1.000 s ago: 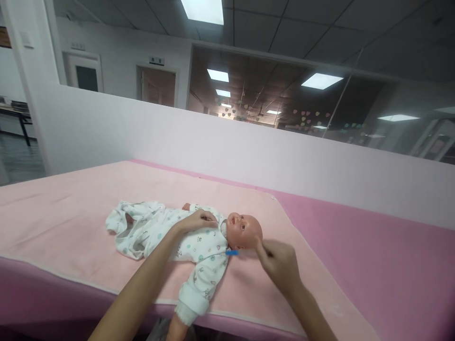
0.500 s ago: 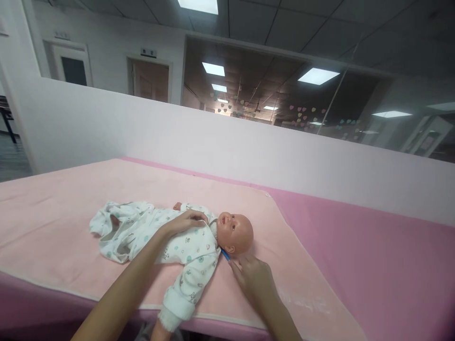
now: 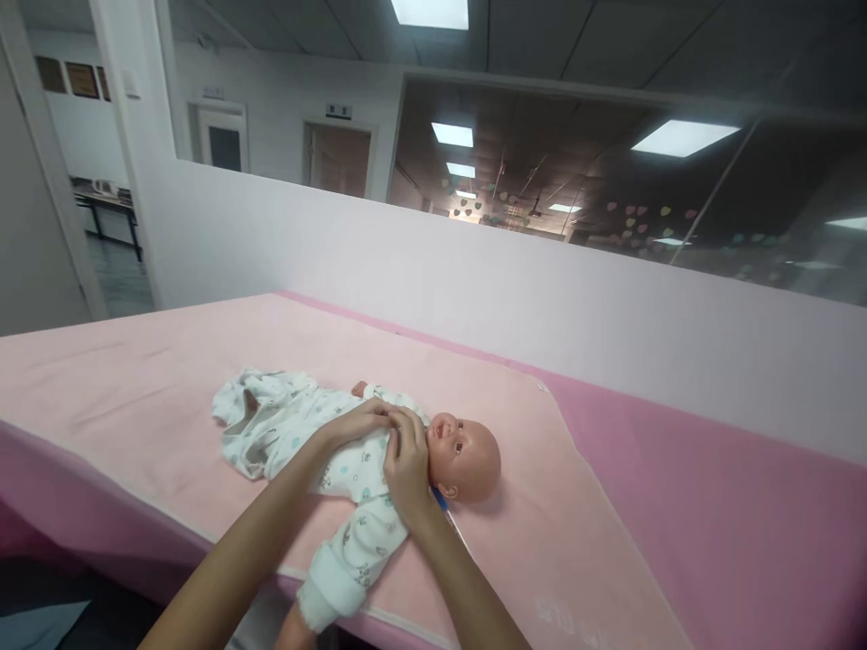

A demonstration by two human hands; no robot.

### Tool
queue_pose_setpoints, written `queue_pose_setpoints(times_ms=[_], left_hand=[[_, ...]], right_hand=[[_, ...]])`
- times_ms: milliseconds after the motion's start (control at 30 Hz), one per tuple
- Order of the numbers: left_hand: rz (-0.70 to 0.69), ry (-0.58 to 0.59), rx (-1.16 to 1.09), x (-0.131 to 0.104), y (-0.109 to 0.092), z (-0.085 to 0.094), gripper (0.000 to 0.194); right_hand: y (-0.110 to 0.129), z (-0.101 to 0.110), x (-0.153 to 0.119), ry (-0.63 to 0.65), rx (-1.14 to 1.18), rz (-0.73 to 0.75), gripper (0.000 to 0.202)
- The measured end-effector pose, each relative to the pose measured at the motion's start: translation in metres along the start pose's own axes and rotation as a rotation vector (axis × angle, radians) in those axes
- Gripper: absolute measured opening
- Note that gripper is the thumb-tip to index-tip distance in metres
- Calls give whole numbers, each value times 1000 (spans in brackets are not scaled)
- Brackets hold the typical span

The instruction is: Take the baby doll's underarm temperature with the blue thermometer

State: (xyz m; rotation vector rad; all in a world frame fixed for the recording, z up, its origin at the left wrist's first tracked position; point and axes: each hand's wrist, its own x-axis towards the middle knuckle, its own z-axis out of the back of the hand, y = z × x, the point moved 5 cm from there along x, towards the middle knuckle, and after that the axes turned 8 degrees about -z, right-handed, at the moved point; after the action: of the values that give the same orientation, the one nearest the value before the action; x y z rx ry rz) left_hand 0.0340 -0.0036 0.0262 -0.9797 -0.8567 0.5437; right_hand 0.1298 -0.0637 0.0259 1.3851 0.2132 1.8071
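A baby doll (image 3: 467,459) lies on its back, its bald head to the right. It wears a white patterned baby garment (image 3: 366,465), whose far end lies bunched at the left. My left hand (image 3: 362,420) rests on the doll's chest, fingers bent at the collar and closed on the cloth. Beside it, my right hand (image 3: 410,460) is closed over the neckline, its fingertips meeting those of my left. What the right fingers pinch is hidden. Under the doll's neck, a thin white stick with a blue end (image 3: 440,498) pokes out past my right wrist.
The doll lies on a pale pink pad (image 3: 575,542) over a darker pink surface (image 3: 711,487). One sleeved doll arm (image 3: 339,578) hangs past the near edge. Behind stands a low white wall (image 3: 474,280) with glass above it. A doorway with a table (image 3: 105,199) shows at far left.
My right hand has left the blue-ended stick beside the doll's head and moved up and left to the collar. My left hand stays on the chest. The view has turned left.
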Motion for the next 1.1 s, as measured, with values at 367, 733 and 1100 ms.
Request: queue_pose_setpoints(times_ms=[367,733,1100], left_hand=[[22,-91,-34,-4,-2,2,17],[-13,-41,-4,-2,1,2,18],[-51,-69,51,-8,-8,2,23]], right_hand=[[-4,2,-4,-47,71,27,36],[-6,-1,-6,-83,5,4,31],[-8,-2,-6,-132,-19,-19,27]])
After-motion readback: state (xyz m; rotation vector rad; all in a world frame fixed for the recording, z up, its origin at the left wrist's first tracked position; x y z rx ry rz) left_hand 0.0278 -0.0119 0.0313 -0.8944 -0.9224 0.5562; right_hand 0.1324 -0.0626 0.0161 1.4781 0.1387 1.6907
